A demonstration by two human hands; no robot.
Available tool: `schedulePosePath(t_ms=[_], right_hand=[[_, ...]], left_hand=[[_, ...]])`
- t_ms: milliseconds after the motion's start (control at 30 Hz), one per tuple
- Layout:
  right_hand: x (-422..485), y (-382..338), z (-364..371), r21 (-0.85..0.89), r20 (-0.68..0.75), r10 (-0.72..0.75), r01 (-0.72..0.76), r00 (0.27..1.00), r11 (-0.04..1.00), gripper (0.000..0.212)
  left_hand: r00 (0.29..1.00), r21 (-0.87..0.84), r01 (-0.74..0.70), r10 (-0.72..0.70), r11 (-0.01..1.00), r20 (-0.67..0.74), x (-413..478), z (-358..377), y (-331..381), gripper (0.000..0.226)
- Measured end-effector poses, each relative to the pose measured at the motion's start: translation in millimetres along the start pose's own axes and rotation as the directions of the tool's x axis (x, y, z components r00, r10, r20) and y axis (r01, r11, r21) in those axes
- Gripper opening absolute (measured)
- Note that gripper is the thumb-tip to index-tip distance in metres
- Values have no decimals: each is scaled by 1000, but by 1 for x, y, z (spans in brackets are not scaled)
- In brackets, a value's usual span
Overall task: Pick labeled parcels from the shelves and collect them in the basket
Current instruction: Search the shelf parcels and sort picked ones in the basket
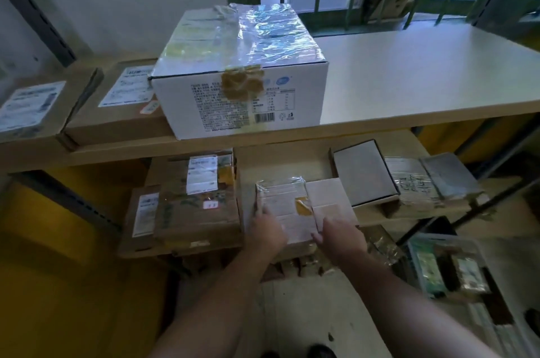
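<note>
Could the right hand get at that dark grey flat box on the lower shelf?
Probably yes. The right hand holds the small parcel right beside the grey box, whose top is bare, with nothing between them; it would need to let go first.

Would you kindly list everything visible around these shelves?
white carton: one, white, top shelf centre.
labelled flat parcels: two, brown, top shelf left.
stacked parcels: two, brown, middle shelf left.
small taped parcel: one, brown, middle shelf centre.
grey box: one, grey, middle shelf right.
wrapped packets: at least two, clear film, beside grey box.
basket: one, translucent, lower right.
left hand: one, holds small taped parcel's left edge.
right hand: one, holds its right edge.
</note>
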State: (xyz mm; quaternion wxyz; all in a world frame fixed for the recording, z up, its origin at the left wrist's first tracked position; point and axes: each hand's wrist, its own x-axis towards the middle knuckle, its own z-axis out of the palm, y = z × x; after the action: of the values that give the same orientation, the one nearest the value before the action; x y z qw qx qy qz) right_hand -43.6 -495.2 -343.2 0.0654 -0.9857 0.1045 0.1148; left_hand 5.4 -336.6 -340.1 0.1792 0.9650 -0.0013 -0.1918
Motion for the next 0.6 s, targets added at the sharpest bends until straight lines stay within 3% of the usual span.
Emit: schedulePosePath(t_ms=[67,167,267,333,400,500,600], right_hand=[[-1,2,8,73,45,-13,10,999,997,33],[5,1,18,290,141,21,-61,990,955,41],[9,-3,22,418,226,28,-123,974,900,47],[8,-6,20,524,171,12,-102,985,846,38],[3,-11,8,675,112,-18,-62,994,735,27],[-6,-18,-11,827,131,-112,-46,985,560,24],[-5,-13,-27,929,156,-152,-93,976,358,25]], left_hand=[[992,-126,120,-122,985,-8,-2,11,8,75],[951,-392,286,-308,874,8,1,9,13,65],[932,-580,340,-347,740,104,-1,5,14,46],[914,-661,346,-398,666,78,-5,3,15,46],[891,-736,350,-448,579,70,-10,-1,17,52],[858,-849,312,-510,427,58,-16,-6,14,62],[853,-896,252,-521,367,26,-23,-12,14,65]])
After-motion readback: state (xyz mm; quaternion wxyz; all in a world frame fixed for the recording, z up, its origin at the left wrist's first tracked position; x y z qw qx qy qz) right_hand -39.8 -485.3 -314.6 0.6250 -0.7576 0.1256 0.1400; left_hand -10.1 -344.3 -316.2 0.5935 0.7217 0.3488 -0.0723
